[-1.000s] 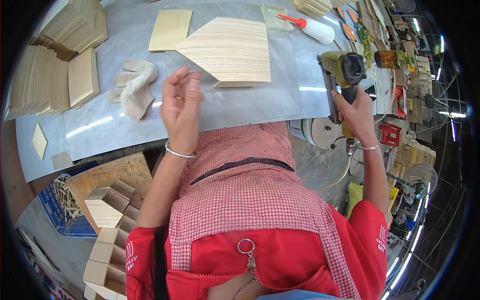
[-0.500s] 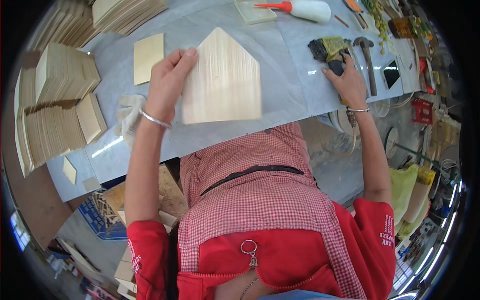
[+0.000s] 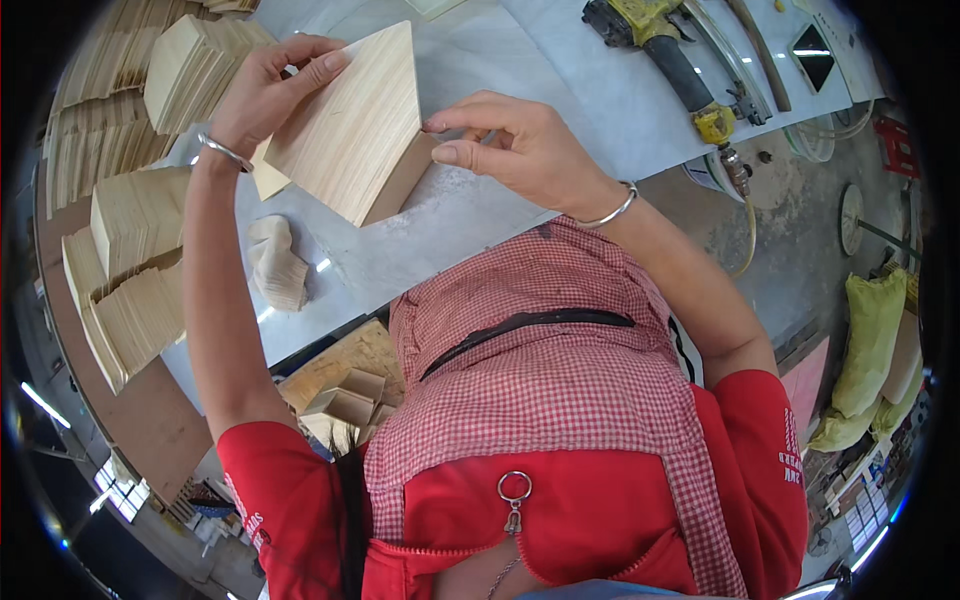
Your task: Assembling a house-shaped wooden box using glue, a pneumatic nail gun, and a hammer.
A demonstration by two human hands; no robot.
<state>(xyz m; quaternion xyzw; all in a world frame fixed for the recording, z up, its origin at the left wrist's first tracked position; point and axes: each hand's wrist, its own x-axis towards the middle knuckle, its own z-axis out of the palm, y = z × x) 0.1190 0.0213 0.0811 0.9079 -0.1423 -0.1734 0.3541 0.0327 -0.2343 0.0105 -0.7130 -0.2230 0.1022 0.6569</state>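
A pale wooden house-shaped box (image 3: 350, 125), pointed at one end, is tilted above the table, its flat face and one side panel showing. Closed on its upper left edge is my left hand (image 3: 270, 90), thumb on the face and the other fingers partly hidden behind. My right hand (image 3: 530, 150) has thumb and index finger bent at the box's right corner, pinching the edge there. A flat wooden piece (image 3: 268, 175) lies partly under the box. The yellow-and-black nail gun (image 3: 675, 70) rests on the table to the right, apart from both hands.
Stacks of thin wooden panels (image 3: 140, 215) line the left side. A whitish glove (image 3: 277, 265) lies near the table's front edge. Beyond the nail gun are a hammer handle (image 3: 760, 55) and a phone (image 3: 813, 55). Small wooden boxes (image 3: 345, 400) sit below the table; an air hose (image 3: 750, 235) hangs down.
My right hand has left the nail gun and come over to the box's corner. My left hand has turned the piece, so its side panel now shows. The whole view has shifted.
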